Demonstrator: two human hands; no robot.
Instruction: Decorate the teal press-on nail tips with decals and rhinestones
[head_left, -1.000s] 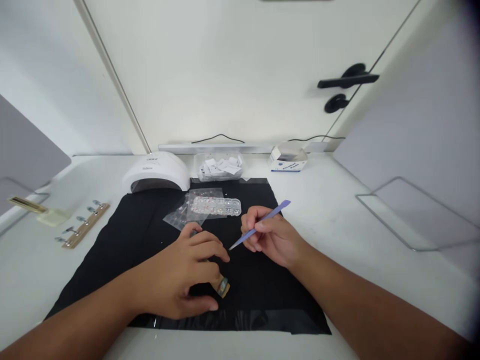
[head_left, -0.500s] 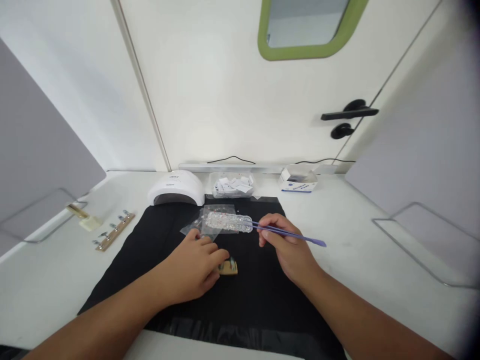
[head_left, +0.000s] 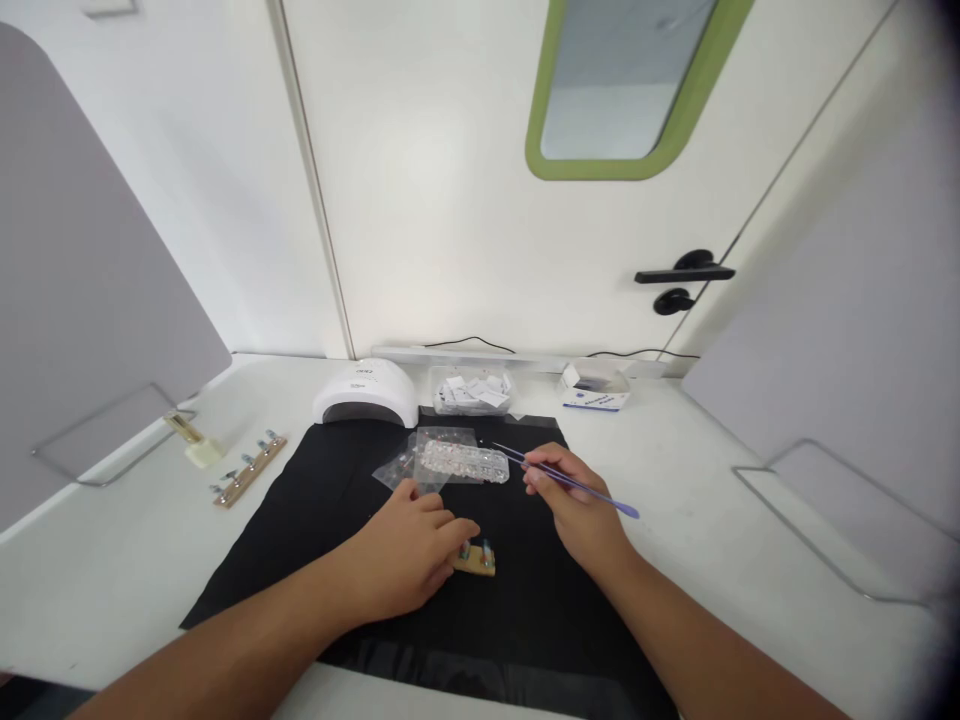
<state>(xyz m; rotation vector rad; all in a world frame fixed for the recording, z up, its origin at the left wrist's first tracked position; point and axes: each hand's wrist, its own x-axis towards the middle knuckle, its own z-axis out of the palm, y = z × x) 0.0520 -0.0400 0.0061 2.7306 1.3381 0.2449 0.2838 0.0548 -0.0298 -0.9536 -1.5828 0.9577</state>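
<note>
My left hand [head_left: 409, 555] rests on a black mat [head_left: 300, 520], its fingers holding the end of a small wooden strip [head_left: 478, 563] that carries painted nail tips. My right hand [head_left: 577, 505] pinches a thin purple stick tool [head_left: 592, 490], whose pointed end reaches toward a clear box of rhinestones [head_left: 465, 463]. The box lies on clear plastic bags [head_left: 442, 440] at the mat's far side.
A white nail lamp [head_left: 365, 392] stands behind the mat, with a clear tub of white pads [head_left: 472, 390] and a small blue-and-white box [head_left: 596, 385] to its right. A second wooden strip with nail tips [head_left: 247, 470] lies at left. Grey divider panels stand at both sides.
My head has tilted up, showing more of the door. My right hand turned the purple tool round and moved it toward the rhinestone box. My left hand stayed on the wooden strip.
</note>
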